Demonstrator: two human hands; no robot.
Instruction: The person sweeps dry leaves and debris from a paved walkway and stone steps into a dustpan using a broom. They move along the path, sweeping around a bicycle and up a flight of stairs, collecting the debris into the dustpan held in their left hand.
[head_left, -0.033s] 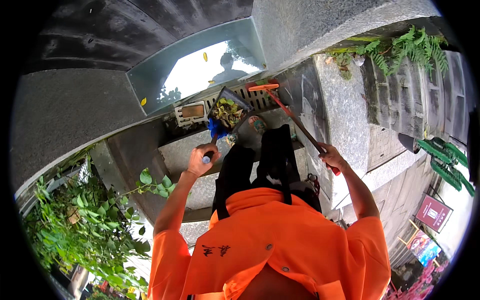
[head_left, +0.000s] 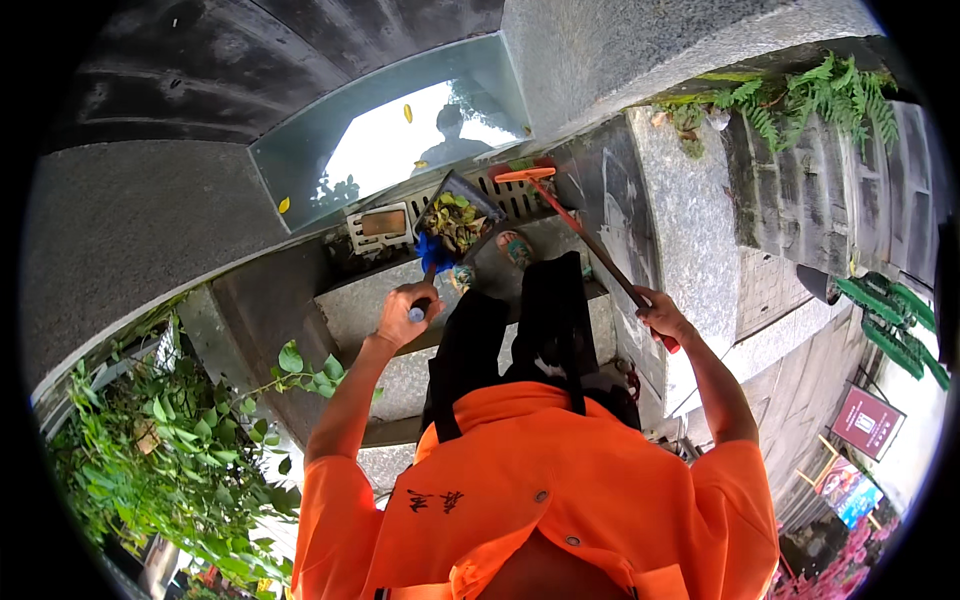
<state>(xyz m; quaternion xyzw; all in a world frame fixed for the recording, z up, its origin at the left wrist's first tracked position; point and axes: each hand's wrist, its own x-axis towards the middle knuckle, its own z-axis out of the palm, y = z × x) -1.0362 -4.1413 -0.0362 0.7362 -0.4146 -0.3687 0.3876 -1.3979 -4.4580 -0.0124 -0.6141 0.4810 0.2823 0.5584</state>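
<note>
My left hand grips the blue handle of a dark dustpan heaped with green and yellow leaves. The pan is tilted over a metal drain grate at the foot of stone steps. My right hand holds the thin red handle of a broom. Its orange head rests on the grate just right of the pan. My patterned shoe stands on the step below the pan. I wear an orange shirt and black trousers.
A shallow water channel with floating yellow leaves runs behind the grate. A leafy bush crowds the left side. Ferns grow on the granite wall to the right. A sign board stands lower right.
</note>
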